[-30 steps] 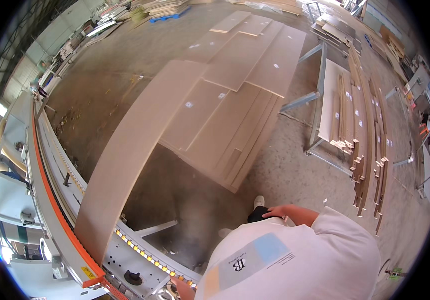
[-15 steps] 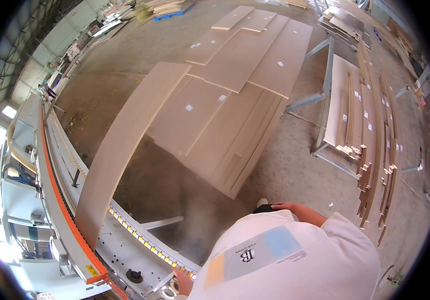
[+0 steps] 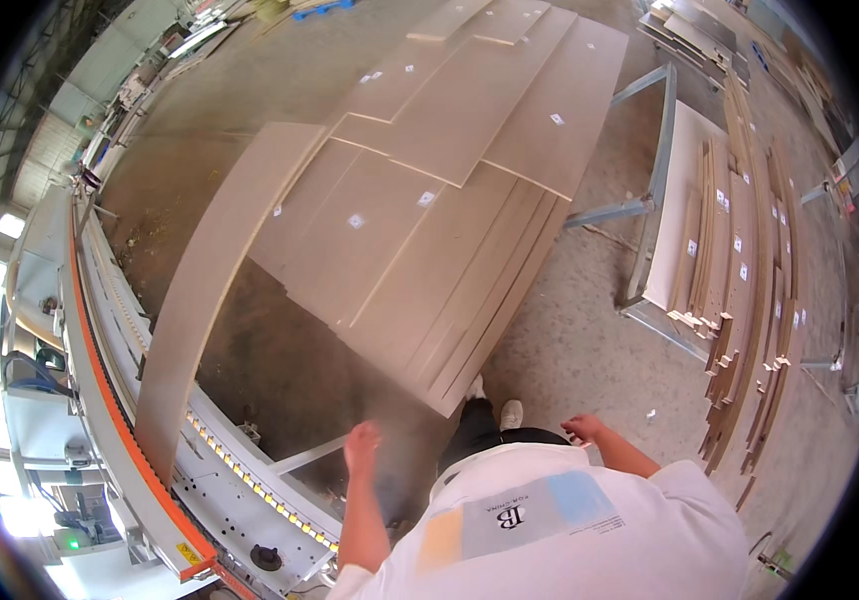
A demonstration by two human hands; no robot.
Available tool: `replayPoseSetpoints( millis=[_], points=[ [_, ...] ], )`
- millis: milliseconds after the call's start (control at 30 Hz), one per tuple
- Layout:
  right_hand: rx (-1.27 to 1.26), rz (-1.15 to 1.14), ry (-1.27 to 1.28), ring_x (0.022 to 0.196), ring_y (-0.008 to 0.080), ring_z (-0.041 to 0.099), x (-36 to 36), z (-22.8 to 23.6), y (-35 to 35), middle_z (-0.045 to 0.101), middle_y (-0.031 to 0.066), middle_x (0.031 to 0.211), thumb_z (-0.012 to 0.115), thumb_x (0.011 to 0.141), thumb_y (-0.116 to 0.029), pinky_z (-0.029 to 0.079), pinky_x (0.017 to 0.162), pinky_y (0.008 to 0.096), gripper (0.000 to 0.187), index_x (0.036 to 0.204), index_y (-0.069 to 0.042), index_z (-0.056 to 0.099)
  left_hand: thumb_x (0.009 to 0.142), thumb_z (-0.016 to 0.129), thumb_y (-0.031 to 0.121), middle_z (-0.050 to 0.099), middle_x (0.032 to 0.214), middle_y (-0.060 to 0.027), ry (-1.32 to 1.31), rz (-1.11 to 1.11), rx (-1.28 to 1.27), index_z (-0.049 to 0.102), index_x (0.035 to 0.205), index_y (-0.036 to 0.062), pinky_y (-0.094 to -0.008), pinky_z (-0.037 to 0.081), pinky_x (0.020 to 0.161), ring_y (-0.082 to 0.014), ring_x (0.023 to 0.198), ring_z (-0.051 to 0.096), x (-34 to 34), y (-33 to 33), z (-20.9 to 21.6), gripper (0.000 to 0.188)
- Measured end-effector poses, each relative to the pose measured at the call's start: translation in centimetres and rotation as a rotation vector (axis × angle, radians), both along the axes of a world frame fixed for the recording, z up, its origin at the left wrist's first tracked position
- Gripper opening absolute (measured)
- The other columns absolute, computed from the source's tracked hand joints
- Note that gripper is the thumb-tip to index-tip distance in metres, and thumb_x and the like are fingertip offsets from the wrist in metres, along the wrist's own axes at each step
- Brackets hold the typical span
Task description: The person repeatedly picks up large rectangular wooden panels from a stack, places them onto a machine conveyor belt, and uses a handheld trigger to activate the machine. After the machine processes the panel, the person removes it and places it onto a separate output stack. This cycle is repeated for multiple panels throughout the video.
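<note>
My left hand (image 3: 362, 446) is raised above the floor, between the white machine and the board stack, touching neither. Its fingers are blurred and seem bent, with nothing visible in them. My right hand (image 3: 582, 430) hangs away from my body, fingers loosely curled and apart, and holds nothing. Left of my left hand, a long brown board (image 3: 212, 260) rests with its near end on the machine (image 3: 250, 480), against the orange strip (image 3: 128, 425). Its far end lies near a large stack of brown boards (image 3: 390, 250), several with small white labels.
Yellow-and-white rollers (image 3: 255, 482) line the machine's near edge. To the right, a metal rack (image 3: 640, 205) stands beside bundles of narrow brown strips (image 3: 740, 260). More boards (image 3: 690, 35) lie at the far right. A metal support leg (image 3: 310, 455) sticks out from the machine.
My left hand has left the machine's edge and risen forward. My right hand has moved away from my body. The view has shifted, and both my feet now show by the stack.
</note>
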State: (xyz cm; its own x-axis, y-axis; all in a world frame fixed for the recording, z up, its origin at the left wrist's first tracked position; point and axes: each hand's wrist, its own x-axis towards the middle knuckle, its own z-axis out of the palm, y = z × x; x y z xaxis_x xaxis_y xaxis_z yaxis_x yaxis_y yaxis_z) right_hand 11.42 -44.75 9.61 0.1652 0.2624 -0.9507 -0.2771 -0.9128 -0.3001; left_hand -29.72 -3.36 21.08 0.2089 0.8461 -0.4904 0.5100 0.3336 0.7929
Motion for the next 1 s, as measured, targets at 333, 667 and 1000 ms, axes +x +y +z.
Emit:
replayPoseSetpoints(
  millis=[333, 667, 1000],
  points=[
    [-0.002, -0.414, -0.026, 0.097, 0.0216, 0.071, 3.1, 7.2, -0.9, 0.071, 0.0068, 0.117, 0.065, 0.097, -0.037, 0.056, 0.074, 0.0384, 0.041, 0.126, -0.009, 0.064, 0.095, 0.057, 0.034, 0.067, 0.122, -0.0251, 0.636, -0.754, 0.307, 0.062, 0.131, 0.0048, -0.0514, 0.049, 0.1, -0.0422, 0.116, 0.062, 25.5, 20.4, -19.2, 0.047],
    [-0.221, -0.592, -0.133, 0.097, 0.0207, 0.072, 4.3, 14.6, 1.0, 0.071, 0.0052, 0.112, 0.067, 0.097, -0.036, 0.055, 0.076, 0.0375, 0.039, 0.126, -0.01, 0.064, 0.097, 0.063, 0.036, 0.028, 0.165, -0.0194, 0.891, -0.509, 0.494, 0.028, 0.158, 0.0013, -0.0438, 0.032, 0.122, -0.0338, 0.154, 0.024, 37.8, 32.8, -23.0, 0.079],
    [-0.097, -0.583, -0.13, 0.1, 0.0198, 0.071, 9.2, 13.2, 8.3, 0.071, 0.0071, 0.116, 0.068, 0.097, -0.034, 0.055, 0.079, 0.0354, 0.042, 0.13, -0.008, 0.062, 0.085, 0.079, 0.036, 0.051, 0.143, -0.011, 0.971, -0.577, 0.19, 0.047, 0.144, 0.0113, -0.0469, 0.047, 0.107, -0.033, 0.135, 0.049, 38.5, 27.3, -18.3, 0.072]
  ],
)
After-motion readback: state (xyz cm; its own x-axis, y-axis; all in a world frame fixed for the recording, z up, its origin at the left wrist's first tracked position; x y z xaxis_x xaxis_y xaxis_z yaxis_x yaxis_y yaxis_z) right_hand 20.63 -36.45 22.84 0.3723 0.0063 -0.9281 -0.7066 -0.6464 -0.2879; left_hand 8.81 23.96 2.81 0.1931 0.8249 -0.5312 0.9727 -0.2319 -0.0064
